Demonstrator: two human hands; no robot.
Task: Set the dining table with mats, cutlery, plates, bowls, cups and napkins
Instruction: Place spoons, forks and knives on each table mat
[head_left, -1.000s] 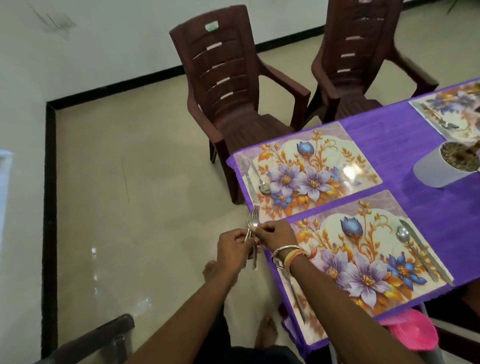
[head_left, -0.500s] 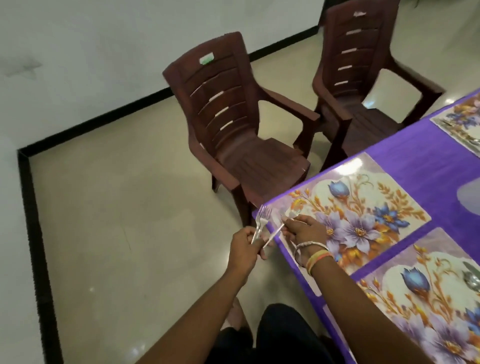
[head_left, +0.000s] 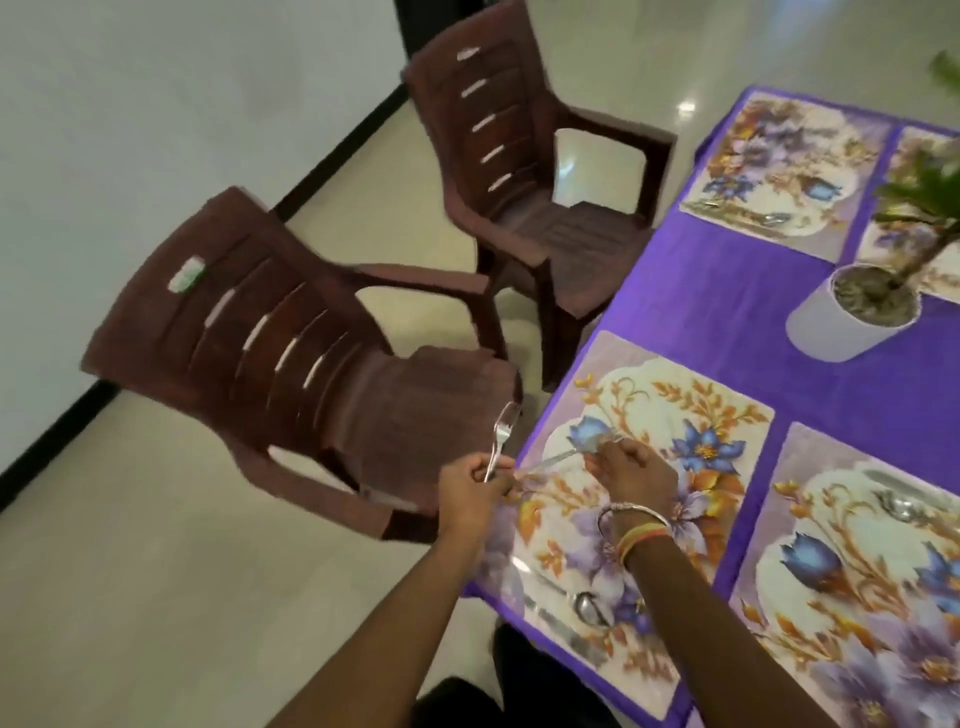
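Table (head_left: 727, 291) carries a purple cloth, and its near edge runs from 1 o'clock to 6 o'clock through the frame centre. Chair (head_left: 291, 353) stands at 9 o'clock of the working mat, just beside that edge. Mat (head_left: 691, 415) lies at the table corner with its left border near the cloth edge. Pot (head_left: 831, 332) sits at 1 o'clock of the mat, well apart from both hands.

Right hand (head_left: 634, 475) is over the mat's 10 o'clock area. Its fingers are curled and pinch the low fork (head_left: 558, 457), which lies nearly flat. The fork's free end points to 9 o'clock and reaches the mat border. Blur hides which end bears the tines.

Left hand (head_left: 472, 493) is off the table, over the floor, at 9 o'clock of the mat. Its fingers are closed round the upright fork (head_left: 501, 436), tines at 12 o'clock. Whether it holds more than one cannot be told.

Spoon (head_left: 584, 603) lies at 6 o'clock of the mat, under the right forearm.

Likely faults:
- Low fork released too near the border may overhang and tip to the floor.
- Its free end may strike the left hand, which is close.
- A loose left grip drops the upright fork on the floor, not the table.
- A lowered forearm may sweep the spoon out of line.
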